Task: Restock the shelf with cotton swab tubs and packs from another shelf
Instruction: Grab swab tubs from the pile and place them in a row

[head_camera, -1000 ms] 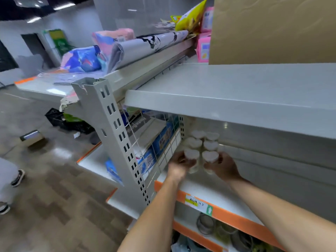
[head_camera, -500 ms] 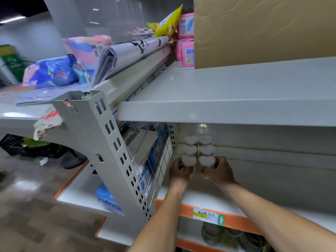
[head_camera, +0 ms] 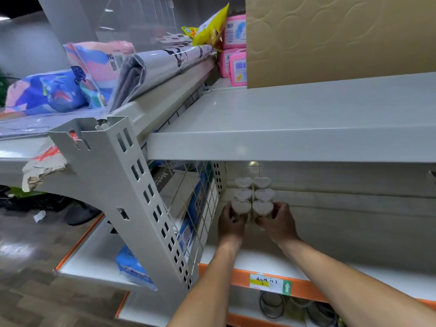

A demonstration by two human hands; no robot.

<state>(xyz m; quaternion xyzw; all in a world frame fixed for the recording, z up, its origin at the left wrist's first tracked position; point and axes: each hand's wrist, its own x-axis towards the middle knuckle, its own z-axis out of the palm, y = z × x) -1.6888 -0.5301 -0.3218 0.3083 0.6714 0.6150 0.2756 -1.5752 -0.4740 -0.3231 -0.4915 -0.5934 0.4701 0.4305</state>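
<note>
Gripping the two nearest heart-lidded tubs (head_camera: 253, 195), left hand (head_camera: 231, 223) and right hand (head_camera: 276, 223) each curl round one at the front of a six-tub block, deep in the middle shelf's (head_camera: 259, 260) back left corner; the tubs' lower bodies hide behind fingers, shadow blurs any labels, wire divider (head_camera: 200, 197) just left

Wire grid (head_camera: 200, 199) walls the left; bare shelf (head_camera: 354, 263) lies open rightward.

6 white heart-lidded tubs (head_camera: 254, 195), orange shelf edge (head_camera: 306, 287), pink packs (head_camera: 236, 60), yellow bag (head_camera: 213, 29)
</note>
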